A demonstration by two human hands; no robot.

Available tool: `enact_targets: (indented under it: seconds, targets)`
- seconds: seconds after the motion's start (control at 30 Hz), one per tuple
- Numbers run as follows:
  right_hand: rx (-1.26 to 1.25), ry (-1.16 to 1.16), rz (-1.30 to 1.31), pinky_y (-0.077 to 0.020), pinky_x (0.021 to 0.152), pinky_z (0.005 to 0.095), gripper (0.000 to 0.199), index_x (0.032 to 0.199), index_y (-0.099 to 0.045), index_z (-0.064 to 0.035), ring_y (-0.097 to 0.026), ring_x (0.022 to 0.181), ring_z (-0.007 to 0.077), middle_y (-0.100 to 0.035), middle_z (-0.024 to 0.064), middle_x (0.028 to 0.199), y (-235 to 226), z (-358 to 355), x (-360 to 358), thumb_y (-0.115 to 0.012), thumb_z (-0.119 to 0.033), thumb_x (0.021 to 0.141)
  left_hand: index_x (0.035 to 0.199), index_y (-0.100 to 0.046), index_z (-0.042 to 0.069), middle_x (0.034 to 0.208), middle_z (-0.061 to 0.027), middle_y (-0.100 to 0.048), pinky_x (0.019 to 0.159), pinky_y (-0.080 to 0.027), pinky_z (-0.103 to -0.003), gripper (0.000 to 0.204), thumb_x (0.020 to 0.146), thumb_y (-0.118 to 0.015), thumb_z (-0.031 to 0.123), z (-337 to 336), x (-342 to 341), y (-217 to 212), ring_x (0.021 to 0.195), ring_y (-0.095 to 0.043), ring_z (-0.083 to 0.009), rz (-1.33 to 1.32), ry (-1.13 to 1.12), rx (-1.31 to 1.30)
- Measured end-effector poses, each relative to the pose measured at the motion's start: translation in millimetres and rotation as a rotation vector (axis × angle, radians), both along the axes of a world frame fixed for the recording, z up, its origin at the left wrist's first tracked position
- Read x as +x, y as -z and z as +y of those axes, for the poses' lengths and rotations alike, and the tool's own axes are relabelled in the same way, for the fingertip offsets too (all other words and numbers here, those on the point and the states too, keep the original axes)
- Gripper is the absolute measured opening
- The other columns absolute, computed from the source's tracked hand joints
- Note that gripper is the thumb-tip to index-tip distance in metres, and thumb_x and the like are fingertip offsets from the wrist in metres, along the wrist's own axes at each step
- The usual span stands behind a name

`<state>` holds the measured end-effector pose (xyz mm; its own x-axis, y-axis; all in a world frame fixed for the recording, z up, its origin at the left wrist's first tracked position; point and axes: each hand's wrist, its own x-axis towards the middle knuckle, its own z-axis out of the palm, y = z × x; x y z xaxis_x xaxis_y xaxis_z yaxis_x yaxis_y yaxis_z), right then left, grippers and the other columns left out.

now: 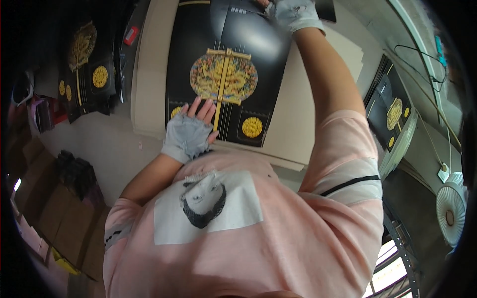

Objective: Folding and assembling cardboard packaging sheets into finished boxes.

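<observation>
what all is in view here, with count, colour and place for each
printed sheet: 1, black and gold, top centre
boards: several, pale, under the sheet
left prints: uncounted, black and gold, upper left
right prints: uncounted, black and gold, right
small object: 1, red, upper left
tool: 1, teal, upper right
fan: 1, white, right
cartons: uncounted, brown, lower left
rack: 1, dark, lower right
shirt: 1, pink, bottom centre
left hand: 1, grey glove, on the sheet
right hand: 1, grey glove, top edge
</observation>
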<state>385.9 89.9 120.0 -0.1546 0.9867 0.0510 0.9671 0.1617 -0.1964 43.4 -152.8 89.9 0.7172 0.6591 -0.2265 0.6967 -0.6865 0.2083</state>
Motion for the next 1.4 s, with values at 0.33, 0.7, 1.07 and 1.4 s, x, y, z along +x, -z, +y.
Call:
enact_targets:
  seconds: [0.33, 0.7, 1.07, 1.4]
  targets:
    - [0.011, -0.428, -0.089, -0.0284, 0.123, 0.0488, 0.091, 0.153, -0.048, -0.01, -0.038, 0.151, 0.0351, -0.043, 0.02, 0.161, 16, -113, -29, -0.05, -0.076, 0.091, 0.151, -0.048, 0.002, 0.164, -0.0122, -0.037, 0.123, -0.026, -0.051, 0.079, 0.09, -0.063, 0.05, 1, 0, -6, 0.154, -0.029, -0.0328, 0.03, -0.027, -0.046]
    - [0.2, -0.151, -0.147, -0.0378, 0.118, 0.0421, 0.078, 0.146, -0.055, -0.0041, -0.046, 0.144, 0.0344, -0.048, 0.023, 0.155, 27, -30, 8, -0.058, -0.062, 0.095, 0.15, -0.049, 0.002, 0.164, -0.0117, -0.038, 0.123, -0.026, -0.051, 0.078, 0.089, -0.063, 0.05, 1, 1, -6, 0.153, -0.029, -0.0327, 0.001, 0.014, -0.039]
    - [0.066, -0.31, -0.013, -0.0315, 0.122, 0.0477, 0.087, 0.152, -0.049, -0.0074, -0.041, 0.148, 0.0322, -0.048, 0.0188, 0.157, -1, -163, -39, -0.053, -0.07, 0.092, 0.153, -0.046, 0.003, 0.164, -0.0119, -0.037, 0.123, -0.028, -0.05, 0.08, 0.089, -0.062, 0.048, 1, 4, -5, 0.153, -0.032, -0.0324, 0.051, -0.007, 0.0]
    - [-0.206, -0.47, 0.277, -0.0249, 0.125, 0.0521, 0.089, 0.155, -0.043, -0.0091, -0.034, 0.153, 0.0381, -0.037, 0.021, 0.164, 24, -329, -100, -0.042, -0.073, 0.093, 0.154, -0.045, 0.003, 0.165, -0.0126, -0.037, 0.123, -0.028, -0.051, 0.078, 0.09, -0.063, 0.043, 0, 5, -5, 0.153, -0.032, -0.0324, 0.021, -0.002, 0.078]
